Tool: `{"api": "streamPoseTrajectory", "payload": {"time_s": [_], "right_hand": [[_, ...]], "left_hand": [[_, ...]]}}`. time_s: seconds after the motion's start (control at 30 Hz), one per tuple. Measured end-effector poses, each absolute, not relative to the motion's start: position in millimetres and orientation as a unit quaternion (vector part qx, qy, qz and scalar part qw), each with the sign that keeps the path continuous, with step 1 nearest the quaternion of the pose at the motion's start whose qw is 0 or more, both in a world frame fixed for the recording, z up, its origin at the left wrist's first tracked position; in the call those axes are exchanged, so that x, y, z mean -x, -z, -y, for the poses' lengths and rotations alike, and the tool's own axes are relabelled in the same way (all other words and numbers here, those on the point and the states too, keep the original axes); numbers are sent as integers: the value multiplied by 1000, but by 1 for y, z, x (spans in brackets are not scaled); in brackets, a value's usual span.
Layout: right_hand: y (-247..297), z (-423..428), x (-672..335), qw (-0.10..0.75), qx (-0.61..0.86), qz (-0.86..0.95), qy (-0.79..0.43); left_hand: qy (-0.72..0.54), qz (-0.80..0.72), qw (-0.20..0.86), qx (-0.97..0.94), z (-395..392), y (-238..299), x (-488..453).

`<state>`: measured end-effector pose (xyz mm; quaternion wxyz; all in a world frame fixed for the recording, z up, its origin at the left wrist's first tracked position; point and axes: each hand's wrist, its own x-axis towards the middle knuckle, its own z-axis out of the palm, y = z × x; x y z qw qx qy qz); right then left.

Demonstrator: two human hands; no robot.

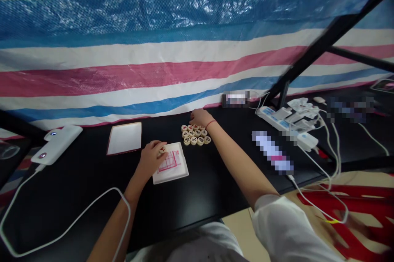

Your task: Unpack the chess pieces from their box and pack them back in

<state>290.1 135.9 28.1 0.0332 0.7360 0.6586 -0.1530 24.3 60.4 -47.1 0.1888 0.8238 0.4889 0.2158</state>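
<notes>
Between the fingers of my left hand is a round Chinese chess piece with a red character. That hand is over the upper left edge of a shallow white box tray, which has a red drawing inside. My right hand, with a red string on its wrist, reaches to the back of several stacked chess pieces standing in rows right of the tray. Its fingers are curled at the back row, and what they hold, if anything, is hidden. Some pieces show red characters, others black.
A white box lid lies at the left back. Further left is a white power bank with a looping cable. To the right are a phone, a crowded power strip and cables. Striped plastic sheeting hangs behind the black table.
</notes>
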Motion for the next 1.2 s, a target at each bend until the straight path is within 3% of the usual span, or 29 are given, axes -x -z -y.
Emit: {"api": "streamPoseTrajectory", "payload": {"time_s": [0.3,0.4,0.47,0.53,0.83,1.07,1.2], "right_hand": [[-37,-135,-288,10,-726,-675,132],[-44,-118,-281,-117,-696,-690,164],[-46,-96,-268,-251,-635,-693,231],[-43,-70,-250,-326,-576,-680,317],[-11,-25,-208,-455,-485,-591,456],[2,-33,-223,-573,-486,-478,454],[9,-33,-230,-586,-493,-463,446]], "left_hand": [[-234,-480,160,-830,-58,47,-24],[-301,-453,157,-824,-54,36,-24],[-343,-420,164,-824,-51,28,-25],[-365,-390,172,-828,-49,23,-26],[-407,-361,160,-824,-40,20,-30],[-444,-400,150,-788,-48,13,-23],[-366,-369,121,-846,-48,14,-31]]}}
